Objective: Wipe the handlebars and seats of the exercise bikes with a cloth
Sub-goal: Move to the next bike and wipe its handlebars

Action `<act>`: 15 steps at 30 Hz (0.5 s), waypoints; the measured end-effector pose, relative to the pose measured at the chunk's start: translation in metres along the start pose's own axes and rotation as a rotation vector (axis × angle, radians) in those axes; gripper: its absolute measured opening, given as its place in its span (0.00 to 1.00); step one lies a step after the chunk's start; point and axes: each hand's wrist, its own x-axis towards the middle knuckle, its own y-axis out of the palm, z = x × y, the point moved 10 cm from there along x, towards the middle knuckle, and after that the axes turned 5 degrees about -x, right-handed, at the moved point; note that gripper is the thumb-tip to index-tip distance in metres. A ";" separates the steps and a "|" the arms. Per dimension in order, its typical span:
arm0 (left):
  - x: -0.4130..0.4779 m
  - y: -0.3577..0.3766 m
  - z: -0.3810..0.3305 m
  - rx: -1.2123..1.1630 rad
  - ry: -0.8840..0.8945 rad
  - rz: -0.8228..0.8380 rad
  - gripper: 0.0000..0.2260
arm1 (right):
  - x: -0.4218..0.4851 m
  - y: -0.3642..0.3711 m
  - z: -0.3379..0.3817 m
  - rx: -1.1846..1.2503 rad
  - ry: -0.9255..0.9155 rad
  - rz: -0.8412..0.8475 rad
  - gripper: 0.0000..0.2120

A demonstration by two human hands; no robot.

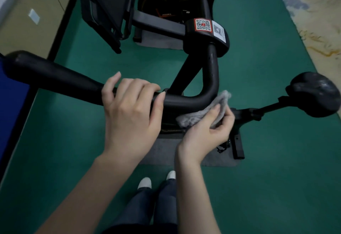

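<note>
Handlebars of the black exercise bike lay across in front of me, one thick bar that bent upward at its right end toward the stem. My left hand gripped the bar just left of that bend, fingers curled over the top. My right hand pinched a grey cloth between thumb and fingers, and the cloth lay pressed against the outside of the bend. The black seat stood off to the right on its post, apart from both hands. Two QR stickers sat on the stem housing above. Below me were a green floor, a grey mat under the bike, and my white shoes.
</note>
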 end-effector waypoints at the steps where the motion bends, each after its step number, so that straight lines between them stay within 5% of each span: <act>1: 0.000 0.000 -0.002 -0.012 0.004 0.000 0.10 | 0.005 0.001 0.010 -0.075 -0.071 -0.002 0.07; 5: 0.000 0.002 -0.012 -0.046 0.023 -0.006 0.09 | 0.013 0.012 0.052 -0.286 -0.439 0.127 0.06; 9: -0.002 0.008 -0.017 -0.066 0.032 0.011 0.09 | 0.004 0.046 0.084 -0.553 -0.894 0.522 0.06; 15: -0.001 0.008 -0.017 -0.056 -0.021 -0.022 0.09 | -0.005 0.113 0.080 -0.908 -0.952 1.198 0.05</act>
